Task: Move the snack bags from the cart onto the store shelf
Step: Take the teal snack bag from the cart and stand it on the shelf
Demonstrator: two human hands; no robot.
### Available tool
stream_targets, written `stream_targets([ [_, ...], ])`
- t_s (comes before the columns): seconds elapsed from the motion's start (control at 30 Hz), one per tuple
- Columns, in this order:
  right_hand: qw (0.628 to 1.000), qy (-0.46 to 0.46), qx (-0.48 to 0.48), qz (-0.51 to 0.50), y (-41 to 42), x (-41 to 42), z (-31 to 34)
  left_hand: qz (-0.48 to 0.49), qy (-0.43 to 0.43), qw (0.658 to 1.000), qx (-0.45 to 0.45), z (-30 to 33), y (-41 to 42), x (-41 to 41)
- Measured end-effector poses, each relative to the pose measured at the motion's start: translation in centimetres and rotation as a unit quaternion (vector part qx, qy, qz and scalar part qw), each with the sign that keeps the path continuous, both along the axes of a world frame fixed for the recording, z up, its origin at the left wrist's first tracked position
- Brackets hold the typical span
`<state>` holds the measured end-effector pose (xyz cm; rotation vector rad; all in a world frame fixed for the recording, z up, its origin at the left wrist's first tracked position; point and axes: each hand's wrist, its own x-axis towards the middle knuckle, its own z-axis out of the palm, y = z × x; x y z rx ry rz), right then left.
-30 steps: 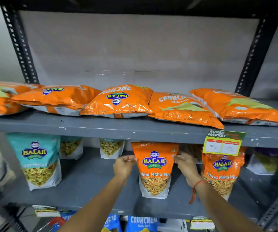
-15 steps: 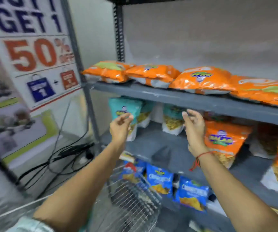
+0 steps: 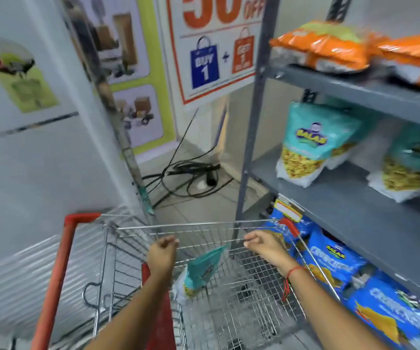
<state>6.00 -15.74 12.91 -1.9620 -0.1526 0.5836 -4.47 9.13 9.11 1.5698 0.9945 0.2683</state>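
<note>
A wire shopping cart [image 3: 133,231] with red trim fills the lower middle. One teal snack bag [image 3: 201,271] leans inside its basket. My left hand [image 3: 162,253] hovers over the basket just left of the bag, fingers loosely curled, holding nothing. My right hand [image 3: 267,245] hangs over the basket to the bag's right, also loosely curled and holding nothing. The grey store shelf [image 3: 350,205] stands at the right. Teal bags [image 3: 310,145] stand on its middle level, orange bags [image 3: 327,46] lie on top, and blue bags [image 3: 335,256] fill the bottom.
The shelf's upright post [image 3: 254,137] stands close to the cart's front right corner. A tangle of black cables [image 3: 191,175] lies on the floor behind the cart. A promotional sign [image 3: 214,46] hangs on the back wall, and a white panel [image 3: 34,160] closes the left side.
My view swung left and down from the shelf to the cart. Both hands let go of the orange bag standing on the middle shelf and dropped over the cart's basket.
</note>
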Motion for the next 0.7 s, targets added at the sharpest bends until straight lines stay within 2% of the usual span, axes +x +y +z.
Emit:
stream_targets([
  [0.07, 0.997, 0.048, -0.054, 0.020, 1.1, 1.4, -5.1, 0.003, 0.082, 0.996, 0.016, -4.4, 0.0, -1.8],
  [0.17, 0.989, 0.100, -0.107, 0.022, 2.1, 3.2, -11.6, -0.014, 0.149, 0.989, 0.004, -7.7, -1.7, -2.9],
  [0.27, 0.972, 0.154, -0.155, 0.084, 4.2, 5.1, -17.7, -0.045, 0.197, 0.979, -0.009, -10.3, -2.8, -1.8],
  [0.33, 0.962, 0.158, -0.182, 0.126, 6.3, 5.9, -20.1, -0.054, 0.211, 0.976, -0.016, -11.5, -3.0, -0.9],
  [0.5, 0.955, 0.156, -0.195, 0.158, 9.7, 7.6, -23.9, -0.031, 0.275, 0.961, 0.026, -12.9, -2.8, 1.5],
  [0.7, 0.980, 0.158, -0.113, 0.046, 9.8, 7.0, -24.8, 0.005, 0.341, 0.938, 0.055, -13.2, -2.7, 2.2],
])
